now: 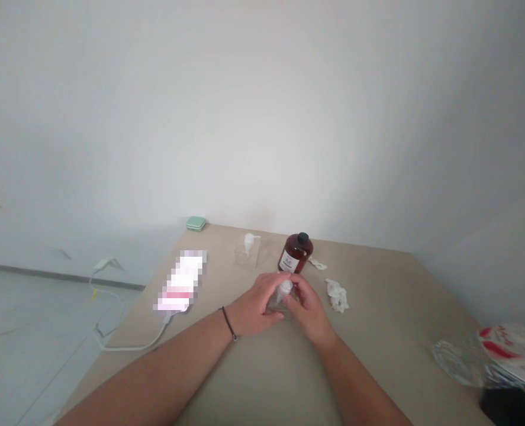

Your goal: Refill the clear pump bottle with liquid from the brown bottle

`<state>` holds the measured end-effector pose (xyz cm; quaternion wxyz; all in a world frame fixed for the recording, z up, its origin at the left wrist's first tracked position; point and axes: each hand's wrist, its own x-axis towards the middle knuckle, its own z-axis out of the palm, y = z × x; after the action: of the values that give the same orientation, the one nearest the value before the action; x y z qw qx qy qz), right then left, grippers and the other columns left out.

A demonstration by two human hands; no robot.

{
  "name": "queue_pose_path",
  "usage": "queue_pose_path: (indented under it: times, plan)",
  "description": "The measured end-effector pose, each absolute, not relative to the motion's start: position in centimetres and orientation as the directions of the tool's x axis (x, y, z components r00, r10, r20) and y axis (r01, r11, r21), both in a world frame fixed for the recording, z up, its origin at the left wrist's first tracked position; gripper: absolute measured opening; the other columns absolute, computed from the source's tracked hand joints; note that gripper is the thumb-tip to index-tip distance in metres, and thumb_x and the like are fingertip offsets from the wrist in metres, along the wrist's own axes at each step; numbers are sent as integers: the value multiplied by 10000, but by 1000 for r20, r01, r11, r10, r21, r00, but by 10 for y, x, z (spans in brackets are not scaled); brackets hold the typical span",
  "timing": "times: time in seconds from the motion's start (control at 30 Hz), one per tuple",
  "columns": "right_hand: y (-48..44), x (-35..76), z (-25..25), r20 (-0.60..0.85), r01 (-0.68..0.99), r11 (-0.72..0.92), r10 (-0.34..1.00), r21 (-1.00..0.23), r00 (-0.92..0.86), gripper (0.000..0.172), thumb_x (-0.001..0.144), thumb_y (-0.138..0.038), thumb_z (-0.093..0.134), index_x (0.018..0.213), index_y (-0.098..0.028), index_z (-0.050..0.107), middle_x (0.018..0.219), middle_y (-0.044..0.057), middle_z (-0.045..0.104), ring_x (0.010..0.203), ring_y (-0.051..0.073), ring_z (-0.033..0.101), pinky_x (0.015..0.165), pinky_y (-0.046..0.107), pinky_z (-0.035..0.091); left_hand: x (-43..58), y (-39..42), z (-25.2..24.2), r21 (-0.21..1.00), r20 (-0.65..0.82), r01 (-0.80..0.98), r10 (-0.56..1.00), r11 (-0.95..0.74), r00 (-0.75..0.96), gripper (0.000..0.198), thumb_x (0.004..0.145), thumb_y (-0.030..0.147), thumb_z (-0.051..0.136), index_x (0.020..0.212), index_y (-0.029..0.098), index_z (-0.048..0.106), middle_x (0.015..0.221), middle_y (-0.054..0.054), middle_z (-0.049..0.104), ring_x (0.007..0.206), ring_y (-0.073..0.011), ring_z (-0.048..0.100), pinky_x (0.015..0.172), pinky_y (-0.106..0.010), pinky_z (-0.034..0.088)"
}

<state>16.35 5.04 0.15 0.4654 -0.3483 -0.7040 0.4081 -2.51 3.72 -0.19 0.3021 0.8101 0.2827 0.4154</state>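
Note:
My left hand (262, 302) is wrapped round the side of a small clear pump bottle (283, 306) with a white pump top, low over the table. From the other side, the fingers of my right hand (309, 307) close on the pump top and its collar. The bottle's lower part is partly covered by both hands. Just behind them stands an upright brown bottle (295, 251) with a black cap and a white label. A second clear square pump bottle (247, 254) with a white pump top stands further back on the left.
A blurred-out phone (183, 278) lies on the table (377, 331) at left, with a white charging cable (131, 348) running off the edge. A green case (196, 223) sits at the back-left corner. Crumpled tissues (337, 296) lie right; a plastic package (506, 355) is at far right.

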Motion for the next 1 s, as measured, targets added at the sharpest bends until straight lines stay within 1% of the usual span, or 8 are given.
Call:
queue_pose_path:
  times: [0.13,0.23,0.33,0.43,0.53,0.7,0.87,1.0]
  plan:
    - [51,162,2,353,160,405,894,-900,-277,356,853,-509,692,1071,-237,621,1069,73,677,1028,262,645,956,432,497,-24,37,-1,725,498,216,715,-654,491,841,810,173,687,1526,245,252,1465,-163,430,1361,-344,407,1149,-553,338]
    - [52,165,3,389,180,455,868,-872,-309,331,904,-516,620,1069,-232,665,1161,95,662,1136,276,613,1033,451,447,-24,36,-1,727,490,229,723,-647,488,870,796,161,697,1530,249,238,1473,-161,421,1370,-343,400,1159,-549,328]
    - [53,166,2,393,178,466,858,-867,-331,408,911,-548,594,1177,-245,660,1267,108,636,1228,292,572,1085,466,406,-24,36,-1,728,491,229,725,-646,483,888,781,137,701,1528,253,236,1469,-157,423,1372,-338,399,1163,-547,329]
    - [53,163,0,368,153,434,870,-888,-327,481,856,-580,654,1194,-240,629,1206,102,659,1153,292,610,1028,457,459,-23,36,0,733,491,230,731,-641,474,892,765,111,696,1523,261,250,1479,-148,423,1378,-337,395,1172,-548,325]
    - [51,159,1,352,161,414,882,-896,-314,472,858,-591,643,1163,-232,621,1116,85,680,1066,276,637,974,442,493,-22,36,0,739,490,228,738,-634,464,883,758,102,695,1518,257,272,1483,-142,428,1379,-332,397,1177,-540,329]
    - [49,159,3,383,163,456,858,-875,-344,463,937,-578,527,1243,-240,608,1302,103,627,1244,282,560,1093,458,399,-22,36,-1,733,504,229,737,-641,451,900,750,100,708,1523,255,272,1501,-145,412,1401,-333,377,1193,-552,305]
    - [52,157,-7,380,167,430,886,-887,-265,477,885,-620,577,1159,-230,590,1092,83,679,1027,262,644,934,424,513,-21,36,0,734,503,229,739,-639,449,886,754,110,711,1519,237,281,1502,-156,410,1406,-333,381,1192,-541,312]
    - [50,157,-8,362,217,413,902,-885,-236,462,935,-603,498,1192,-237,609,1217,93,670,1171,276,605,1034,438,460,-21,36,-1,728,511,231,736,-645,443,900,757,107,709,1529,240,267,1509,-161,400,1415,-335,374,1195,-542,311]
